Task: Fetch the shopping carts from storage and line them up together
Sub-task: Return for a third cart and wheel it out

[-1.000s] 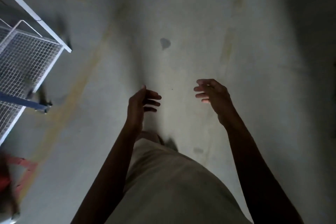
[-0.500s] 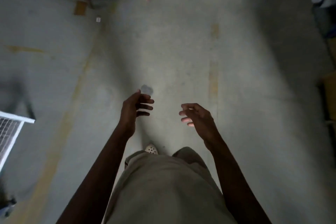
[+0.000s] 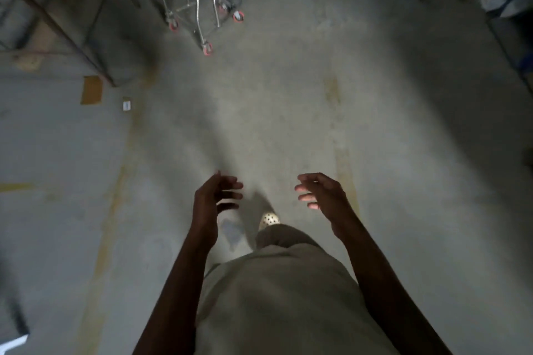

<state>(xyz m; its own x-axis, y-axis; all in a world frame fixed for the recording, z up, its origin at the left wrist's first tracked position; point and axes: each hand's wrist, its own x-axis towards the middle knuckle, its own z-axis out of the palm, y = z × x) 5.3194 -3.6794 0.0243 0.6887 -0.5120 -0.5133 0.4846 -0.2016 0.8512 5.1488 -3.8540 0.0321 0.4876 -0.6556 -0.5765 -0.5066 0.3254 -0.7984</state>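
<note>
cart [image 3: 199, 6] far ahead; both hands' fingers [image 3: 230, 196] loose, empty.

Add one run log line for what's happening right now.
chrome tubular shopping cart with red wheels: ahead on grey concrete floor, untouched | left hand: open, empty | right hand: open, empty | stage: cart not yet reached

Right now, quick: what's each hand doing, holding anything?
Left hand: open, fingers loosely spread, holding nothing.
Right hand: open, fingers relaxed, holding nothing.
</note>
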